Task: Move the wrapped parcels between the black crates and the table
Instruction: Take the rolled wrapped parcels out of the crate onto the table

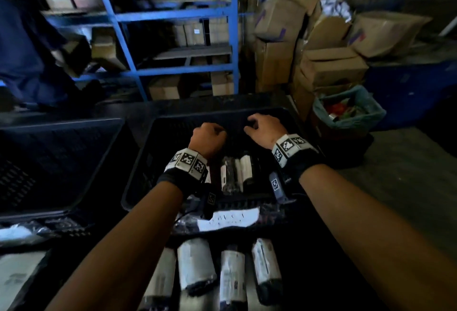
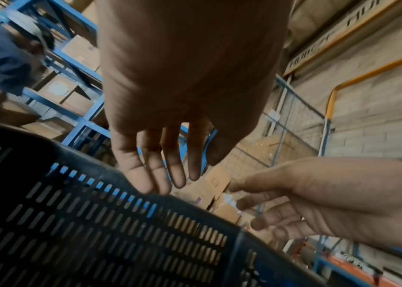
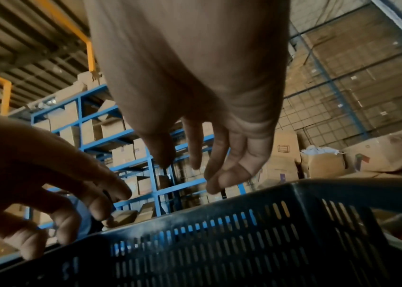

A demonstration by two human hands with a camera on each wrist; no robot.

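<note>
Neither hand holds anything. The left hand (image 1: 207, 139) hangs over the far half of the nearer black crate (image 1: 138, 182), and its wrist view shows the fingers (image 2: 135, 170) fairly straight and loose, their tips close to the crate's far rim; whether they touch it cannot be told. The right hand (image 1: 265, 129) is just beside it, above the same far edge, fingers (image 3: 232, 172) loosely bent and spread, pinching nothing. From the head camera both sets of fingertips are hidden behind the knuckles. Under the wrists, wrapped parcels (image 1: 237, 173) lie on the crate floor, dark rolls with pale labels, partly covered by the wristbands and a dangling tag, so their count is unclear. Nearer the person, four more parcels (image 1: 196, 265) lie side by side on the table, their lower ends cut off by the picture's edge and the forearms. A white paper label (image 1: 228, 219) with illegible writing sits on the crate's near rim. A second black crate (image 1: 61, 162) stands to the left, its inside too dark to read. Behind are blue shelves (image 1: 173, 16), stacked cardboard boxes (image 1: 329, 63), and a blurred person in blue (image 1: 27, 51).
</note>
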